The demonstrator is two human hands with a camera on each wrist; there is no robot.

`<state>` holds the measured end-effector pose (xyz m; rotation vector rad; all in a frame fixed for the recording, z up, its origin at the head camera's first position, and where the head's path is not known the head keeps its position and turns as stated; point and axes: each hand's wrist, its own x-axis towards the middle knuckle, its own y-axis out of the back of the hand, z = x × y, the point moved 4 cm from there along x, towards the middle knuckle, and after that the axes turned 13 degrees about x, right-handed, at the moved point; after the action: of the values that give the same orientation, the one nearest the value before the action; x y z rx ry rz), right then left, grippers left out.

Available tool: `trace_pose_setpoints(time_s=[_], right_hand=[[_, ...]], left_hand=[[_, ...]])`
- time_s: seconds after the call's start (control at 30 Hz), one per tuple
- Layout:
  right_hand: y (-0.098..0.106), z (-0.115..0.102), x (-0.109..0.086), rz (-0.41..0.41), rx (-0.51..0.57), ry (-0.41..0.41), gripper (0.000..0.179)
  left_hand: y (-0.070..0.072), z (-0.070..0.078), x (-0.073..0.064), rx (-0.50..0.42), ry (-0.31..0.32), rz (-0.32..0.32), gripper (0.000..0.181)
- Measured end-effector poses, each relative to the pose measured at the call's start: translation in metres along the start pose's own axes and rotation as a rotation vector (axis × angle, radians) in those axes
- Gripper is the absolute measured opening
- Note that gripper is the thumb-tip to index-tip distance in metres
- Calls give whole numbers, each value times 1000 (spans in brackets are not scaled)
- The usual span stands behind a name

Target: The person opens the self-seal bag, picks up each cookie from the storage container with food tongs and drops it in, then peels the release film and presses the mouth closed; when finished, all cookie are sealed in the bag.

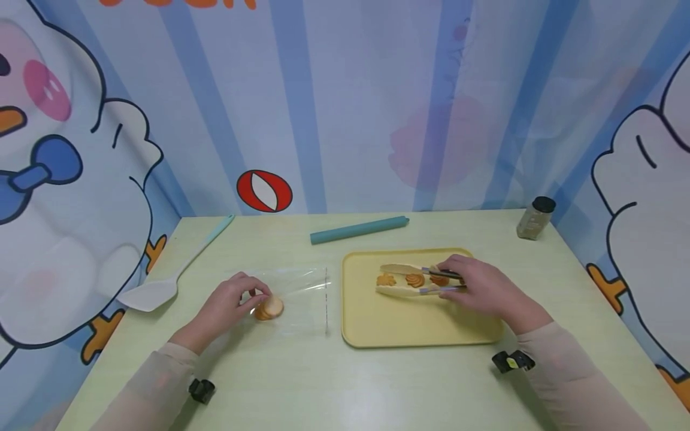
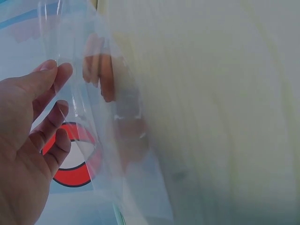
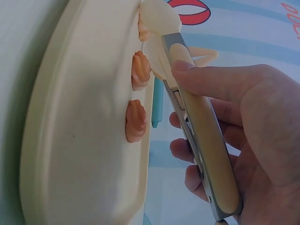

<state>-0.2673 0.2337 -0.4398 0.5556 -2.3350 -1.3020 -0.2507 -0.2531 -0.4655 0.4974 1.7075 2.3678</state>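
Observation:
My left hand [image 1: 229,304] pinches the edge of a clear plastic bag [image 1: 304,305] between thumb and forefinger, the other fingers loosely bent. Inside the bag lie a few round cookies [image 1: 274,306], overlapping each other. In my right hand [image 1: 480,288] is a pair of tongs [image 3: 204,136], gripped along its beige and metal handles above a yellow tray [image 1: 420,329]. The cream tong heads [image 1: 398,291] are spread, one on either side of a flower-shaped cookie [image 1: 386,279] at the left of a row. Swirled cookies [image 1: 414,280] sit beside it, partly overlapped by the tongs and fingers.
Behind the tray lies a teal cylinder [image 1: 358,230]. A spatula [image 1: 153,293] with a white head rests at the table's left side. At the far right corner stands a black-lidded jar [image 1: 533,220]. A printed curtain [image 1: 350,108] rises along the back edge.

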Motion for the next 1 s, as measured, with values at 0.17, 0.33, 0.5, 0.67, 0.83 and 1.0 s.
trace_pose_setpoints(time_s=[0.17,0.33,0.5,0.67,0.83,1.0], right_hand=[[1,-1,0,0,-14,1,47],[1,-1,-1,13,-28,21,45],[0,-3,-2,26,-24,38,44],[-3,-8,-1,30,-15,51,45],[-9,-15,3,40,-11,77,48],[-17,-28,10,54,3,139,48]], left_hand=[[0,1,1,-1,-3,-2,15],[-1,1,1,-1,-7,3,15],[-2,-1,0,-7,8,-2,16],[0,1,0,-11,3,-2,15],[2,2,1,-9,18,-14,15],[3,2,3,2,27,-18,15]])
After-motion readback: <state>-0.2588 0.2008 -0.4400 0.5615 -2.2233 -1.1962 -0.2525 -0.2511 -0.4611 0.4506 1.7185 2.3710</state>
